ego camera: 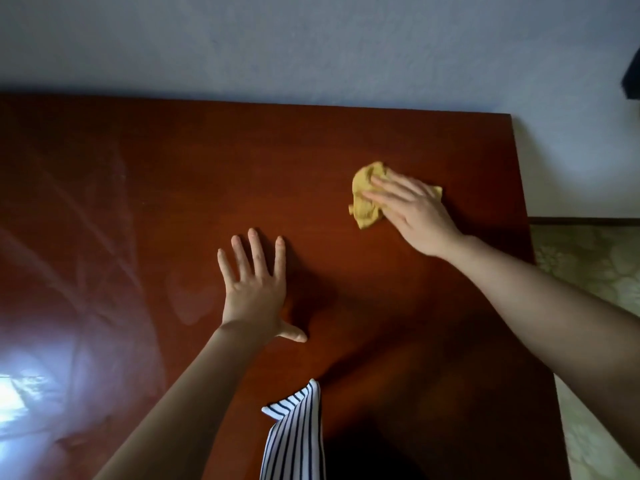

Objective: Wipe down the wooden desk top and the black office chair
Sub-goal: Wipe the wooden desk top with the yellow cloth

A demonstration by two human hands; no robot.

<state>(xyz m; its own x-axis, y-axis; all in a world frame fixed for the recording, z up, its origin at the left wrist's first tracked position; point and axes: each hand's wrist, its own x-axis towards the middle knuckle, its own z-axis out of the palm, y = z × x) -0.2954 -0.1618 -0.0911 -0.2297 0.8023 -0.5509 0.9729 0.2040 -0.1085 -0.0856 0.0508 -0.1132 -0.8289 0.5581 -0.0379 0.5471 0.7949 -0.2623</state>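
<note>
Nearest the camera, a fold of striped fabric [294, 434], probably the person's clothing, hangs over the near edge of the wooden desk top [138, 202].

Next out, the left hand [254, 289] lies palm down on the wood, fingers straight and spread, thumb out to the side, holding nothing. Judged purpose: a prop that steadies the body while the other arm reaches across.

Farther on and toward the right edge, the right hand [412, 213] bears down on a crumpled yellow cloth [365, 199]. The fingers lie extended across the top of the cloth rather than wrapped round it, so the hand presses it to the surface and does not clutch it. That flat hold suits wiping: it keeps a broad patch of cloth against the wood.

The desk top shows pale streaks and glare on its left half, though whether these are moisture or reflection cannot be told. The right-hand portion appears to be the area in work; the job looks part done at best.

Beyond the far edge stands a plain pale wall [311, 39]; patterned flooring [588, 265] shows off the right side. The black office chair is not in view, so that part of the task cannot be assessed.
</note>
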